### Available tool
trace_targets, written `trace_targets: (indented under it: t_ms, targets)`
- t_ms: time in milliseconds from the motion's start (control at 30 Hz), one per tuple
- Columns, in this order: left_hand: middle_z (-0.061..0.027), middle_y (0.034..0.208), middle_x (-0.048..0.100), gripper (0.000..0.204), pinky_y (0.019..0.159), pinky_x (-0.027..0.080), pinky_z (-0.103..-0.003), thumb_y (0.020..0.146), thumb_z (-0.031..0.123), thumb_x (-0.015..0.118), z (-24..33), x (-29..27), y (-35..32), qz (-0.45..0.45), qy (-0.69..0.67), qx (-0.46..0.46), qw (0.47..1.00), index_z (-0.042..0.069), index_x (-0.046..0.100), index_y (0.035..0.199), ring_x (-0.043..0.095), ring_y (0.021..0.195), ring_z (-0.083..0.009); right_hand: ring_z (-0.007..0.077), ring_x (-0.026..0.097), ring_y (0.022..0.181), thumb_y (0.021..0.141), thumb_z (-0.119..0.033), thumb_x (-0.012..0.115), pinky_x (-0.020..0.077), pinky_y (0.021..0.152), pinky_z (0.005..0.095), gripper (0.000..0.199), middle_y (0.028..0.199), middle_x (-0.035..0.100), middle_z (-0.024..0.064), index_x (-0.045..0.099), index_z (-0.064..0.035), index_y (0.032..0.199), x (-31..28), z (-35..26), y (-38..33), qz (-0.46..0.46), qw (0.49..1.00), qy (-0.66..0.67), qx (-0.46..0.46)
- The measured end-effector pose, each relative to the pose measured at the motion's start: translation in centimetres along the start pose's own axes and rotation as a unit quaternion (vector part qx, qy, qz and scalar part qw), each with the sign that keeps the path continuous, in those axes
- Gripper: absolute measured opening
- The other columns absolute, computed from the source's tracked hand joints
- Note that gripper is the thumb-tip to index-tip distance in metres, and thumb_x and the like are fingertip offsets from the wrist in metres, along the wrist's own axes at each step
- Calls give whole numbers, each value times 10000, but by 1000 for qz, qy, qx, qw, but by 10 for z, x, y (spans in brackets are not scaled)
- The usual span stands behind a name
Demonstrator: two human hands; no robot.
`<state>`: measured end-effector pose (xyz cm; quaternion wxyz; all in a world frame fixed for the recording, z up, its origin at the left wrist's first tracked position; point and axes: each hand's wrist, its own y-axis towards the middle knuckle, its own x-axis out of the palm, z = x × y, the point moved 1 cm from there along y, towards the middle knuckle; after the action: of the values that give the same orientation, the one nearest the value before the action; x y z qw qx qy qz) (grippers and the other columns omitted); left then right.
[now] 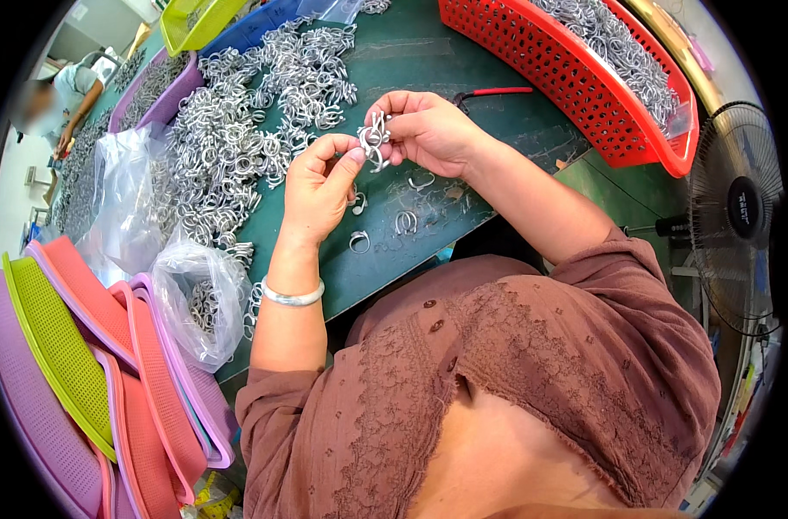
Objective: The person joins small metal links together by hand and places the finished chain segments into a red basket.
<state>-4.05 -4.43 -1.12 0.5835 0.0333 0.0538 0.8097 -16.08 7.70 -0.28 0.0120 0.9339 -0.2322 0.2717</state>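
Between my two hands, above the green tabletop (394, 268), is a small cluster of silvery ring-shaped metal pieces (375, 131). My left hand (323, 180) pinches the cluster from the left with thumb and fingers. From the right, the closed fingertips of my right hand (435, 134) grip it too; parts of the pieces are hidden behind the fingers. Below the hands lie a few loose rings, among them a single ring (359, 242) and a small group of rings (406, 223). A large heap of similar rings (212, 143) spreads to the left and beyond.
A red perforated basket (575, 99) of metal pieces stands at far right, near red-handled pliers (498, 91). A fan (740, 216) is at right. Clear plastic bags (221, 320) and stacked colored baskets (56, 346) sit at left. Another person (78, 91) is at far left.
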Motion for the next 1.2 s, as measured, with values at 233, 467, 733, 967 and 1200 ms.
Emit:
trace_targets:
  t_ms: [233,467,733,967,1200]
  targets:
    - [20,642,517,88,424,343,-155,817,105,551,6,-1,0,-53,-42,-59,996,19,553,799,420,482,-21,118,528,590,750,29,486,427,512,213,129,753,553,70,515,21,875,0,-1,-3,-52,998,-27,26]
    - [-13,674,531,98,425,339,-162,843,132,526,-2,-6,1,-86,-190,-109,972,37,530,818,415,455,-51,119,552,651,726,44,483,439,541,212,208,796,556,66,512,27,931,-2,-13,-7,-129,989,-61,27]
    - [-22,653,536,104,420,331,-167,856,128,498,-3,-8,3,-63,-199,-118,971,39,532,815,418,444,-56,110,540,604,734,-36,589,430,499,212,161,726,537,41,521,21,868,2,-12,-7,-78,991,-104,24]
    - [-8,628,514,85,393,310,-159,829,58,479,1,-1,2,14,-184,-132,974,18,541,870,399,429,-44,89,529,576,762,-40,562,406,469,188,103,686,529,27,521,8,843,3,-12,-4,-43,991,-123,17]
    - [-8,670,547,143,399,319,-141,813,47,495,0,-2,2,33,-130,-114,984,-7,569,923,419,451,-34,95,534,535,770,-45,542,392,407,189,66,661,531,31,522,3,811,11,-13,-3,-1,989,-149,27]
